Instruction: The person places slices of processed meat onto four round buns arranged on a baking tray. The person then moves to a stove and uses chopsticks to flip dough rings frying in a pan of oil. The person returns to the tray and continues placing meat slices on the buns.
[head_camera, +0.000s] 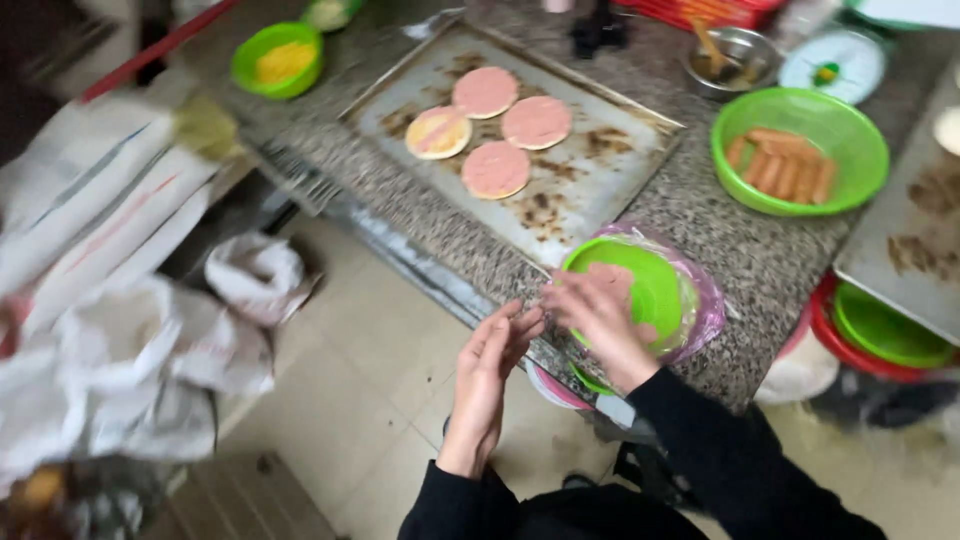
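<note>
My left hand (487, 382) hangs open just off the counter's front edge, fingers together and pointing up, holding nothing. My right hand (598, 318) reaches over a green plate (650, 290) wrapped in clear plastic, fingers curled on a pale pink round slice; the blur hides how firm the grip is. A metal baking tray (590, 190) lies behind on the granite counter, holding three pink round slices (536, 122) and one flat bun (438, 133) with pink on it.
A green bowl of sausages (795, 150) sits right of the tray. A small green bowl of yellow crumbs (278, 60) stands far left. A second tray (910, 240), stacked red and green bowls (880, 335), a metal bowl (735, 60), and white sacks (110, 290) surround the counter.
</note>
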